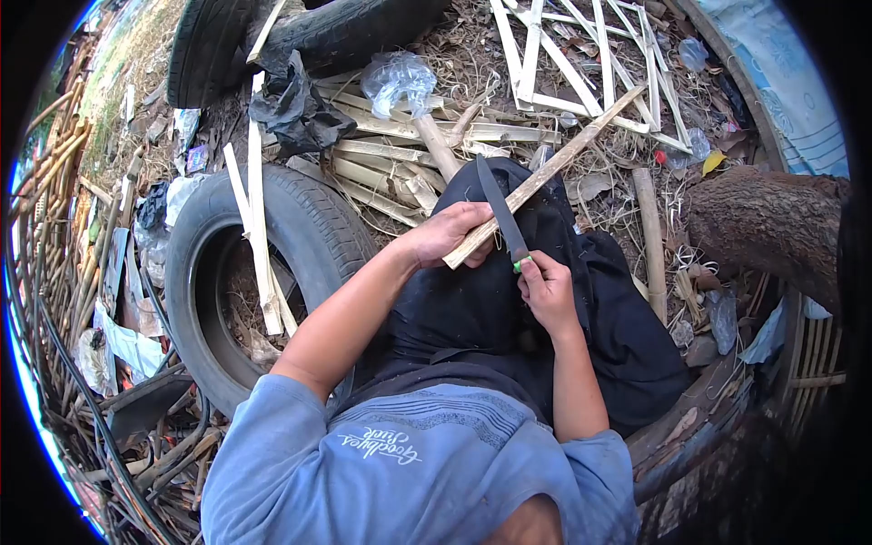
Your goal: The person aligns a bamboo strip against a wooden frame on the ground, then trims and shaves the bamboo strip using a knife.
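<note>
My left hand [447, 234] is closed around the near end of a long split bamboo strip [568, 153], which slants up and to the right over my lap. In my right hand [548, 289] is a knife [499, 200] with a long dark blade; a bit of bright green shows at its handle. The blade points up and to the left and crosses the strip just beyond my left fingers. Whether the edge cuts into the bamboo cannot be made out. Part of my left fingers is hidden behind the strip, and most of the handle is inside my right hand.
A pile of split bamboo [377, 173] lies ahead of my lap, beside an old tire [204, 213] on the left. Thin pale strips [554, 50] are spread at the upper right. A thick log [772, 222] lies on the right, and black plastic [304, 113] rests near the pile.
</note>
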The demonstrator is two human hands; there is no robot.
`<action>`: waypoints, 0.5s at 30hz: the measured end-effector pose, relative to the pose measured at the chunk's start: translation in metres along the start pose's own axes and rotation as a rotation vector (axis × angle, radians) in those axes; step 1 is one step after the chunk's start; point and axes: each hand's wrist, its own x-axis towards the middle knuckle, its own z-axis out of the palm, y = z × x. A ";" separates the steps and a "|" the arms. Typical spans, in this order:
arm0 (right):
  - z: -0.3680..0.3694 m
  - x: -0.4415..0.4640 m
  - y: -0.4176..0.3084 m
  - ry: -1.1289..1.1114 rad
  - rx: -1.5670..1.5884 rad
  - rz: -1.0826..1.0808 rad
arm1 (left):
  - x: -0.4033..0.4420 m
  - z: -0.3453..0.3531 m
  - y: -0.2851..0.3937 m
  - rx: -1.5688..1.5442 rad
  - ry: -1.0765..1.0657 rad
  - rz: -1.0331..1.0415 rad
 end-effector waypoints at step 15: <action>-0.002 0.002 0.002 -0.043 0.072 0.049 | -0.002 -0.001 0.000 0.033 -0.026 0.028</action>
